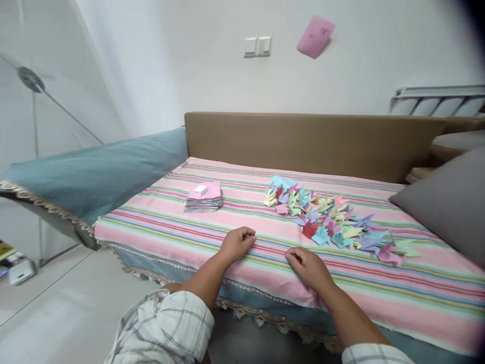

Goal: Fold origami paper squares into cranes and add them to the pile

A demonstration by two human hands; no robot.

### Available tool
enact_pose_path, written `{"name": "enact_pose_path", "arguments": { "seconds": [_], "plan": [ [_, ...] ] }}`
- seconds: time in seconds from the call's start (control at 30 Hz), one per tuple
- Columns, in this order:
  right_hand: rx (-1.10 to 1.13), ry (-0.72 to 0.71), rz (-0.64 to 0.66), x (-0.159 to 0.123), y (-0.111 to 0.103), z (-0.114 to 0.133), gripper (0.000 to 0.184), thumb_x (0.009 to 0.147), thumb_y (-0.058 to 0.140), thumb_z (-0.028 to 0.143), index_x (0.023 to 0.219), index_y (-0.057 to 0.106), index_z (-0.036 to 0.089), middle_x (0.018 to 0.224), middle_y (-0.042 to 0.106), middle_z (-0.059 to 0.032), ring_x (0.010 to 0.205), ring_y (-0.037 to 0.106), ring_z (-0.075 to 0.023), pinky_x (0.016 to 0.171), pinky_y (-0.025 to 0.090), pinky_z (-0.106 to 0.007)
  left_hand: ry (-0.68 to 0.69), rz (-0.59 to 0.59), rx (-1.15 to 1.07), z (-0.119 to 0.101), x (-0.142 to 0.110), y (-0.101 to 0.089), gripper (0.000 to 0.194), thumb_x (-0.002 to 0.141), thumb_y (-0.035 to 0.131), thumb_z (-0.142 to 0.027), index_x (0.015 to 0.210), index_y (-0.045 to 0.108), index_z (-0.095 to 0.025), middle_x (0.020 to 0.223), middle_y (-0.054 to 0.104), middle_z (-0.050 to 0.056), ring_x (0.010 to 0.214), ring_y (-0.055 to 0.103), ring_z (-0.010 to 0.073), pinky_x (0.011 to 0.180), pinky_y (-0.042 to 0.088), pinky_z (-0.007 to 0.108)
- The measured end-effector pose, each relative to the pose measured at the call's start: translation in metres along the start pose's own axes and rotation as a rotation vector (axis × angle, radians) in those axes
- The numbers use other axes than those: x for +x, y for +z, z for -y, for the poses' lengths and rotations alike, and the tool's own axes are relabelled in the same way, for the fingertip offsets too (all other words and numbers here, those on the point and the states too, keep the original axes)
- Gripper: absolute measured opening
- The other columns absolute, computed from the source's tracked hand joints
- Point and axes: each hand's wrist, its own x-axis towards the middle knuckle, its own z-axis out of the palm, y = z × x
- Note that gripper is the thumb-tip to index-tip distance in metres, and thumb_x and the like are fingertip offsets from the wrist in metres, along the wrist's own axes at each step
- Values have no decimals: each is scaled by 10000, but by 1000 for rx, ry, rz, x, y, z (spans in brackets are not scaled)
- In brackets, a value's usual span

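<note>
My left hand (238,243) rests on the striped cloth near the sofa's front edge, fingers curled together with nothing showing in them. To its right, my right hand (308,268) lies on the same cloth, its fingers also curled in and no object visible between them. A gap of bare cloth separates the two hands. Beyond the right hand spreads a heap of folded paper cranes (331,217) in many colours. Up and to the left of my left hand sits a stack of square coloured paper (204,202), pink on top, with a small white block (200,190) on it.
The striped cloth (159,212) covers the sofa seat. A brown backrest (303,144) runs along the wall, with a blue-covered armrest (102,162) at left and a grey cushion (450,202) at right. Light switches (257,46) and a pink paper (316,37) are on the wall.
</note>
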Motion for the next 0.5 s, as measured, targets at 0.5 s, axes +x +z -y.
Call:
{"name": "enact_pose_path", "arguments": {
  "seconds": [0.5],
  "plan": [
    [-43, 49, 10, 3, 11, -1, 278, 833, 370, 397, 730, 563, 225, 687, 566, -24, 668, 529, -185, 558, 336, -263, -61, -511, 554, 44, 80, -156, 227, 786, 499, -194, 960, 643, -167, 1188, 570, 102, 1130, 492, 262, 976, 360, 368]
  ]
}}
